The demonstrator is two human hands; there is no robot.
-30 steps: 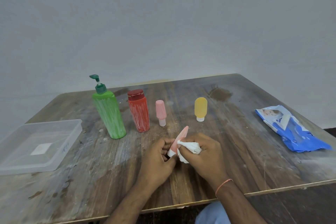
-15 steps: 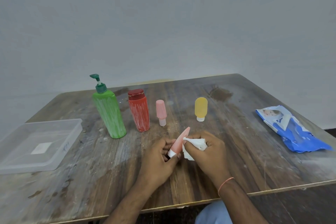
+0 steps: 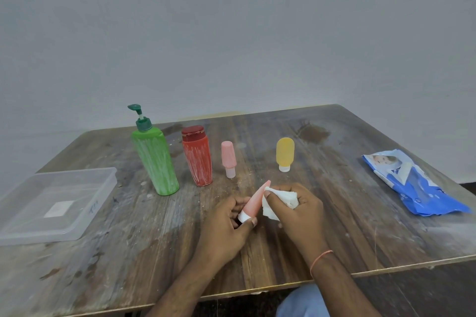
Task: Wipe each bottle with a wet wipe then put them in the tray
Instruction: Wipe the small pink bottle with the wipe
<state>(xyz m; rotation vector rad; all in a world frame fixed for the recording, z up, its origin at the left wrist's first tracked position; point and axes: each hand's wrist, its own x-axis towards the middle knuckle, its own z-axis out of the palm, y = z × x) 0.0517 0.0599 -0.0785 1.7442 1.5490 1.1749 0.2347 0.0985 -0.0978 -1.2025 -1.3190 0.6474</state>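
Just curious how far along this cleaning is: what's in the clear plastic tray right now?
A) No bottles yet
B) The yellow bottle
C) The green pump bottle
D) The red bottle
A: the clear tray holds no bottles; the green pump bottle, red bottle and yellow bottle all stand on the table.

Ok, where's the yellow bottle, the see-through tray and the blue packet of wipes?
yellow bottle (image 3: 285, 153), head view, on the middle of its body.
see-through tray (image 3: 103, 189), head view, on its right wall.
blue packet of wipes (image 3: 422, 192), head view, on the middle of the wrapper.
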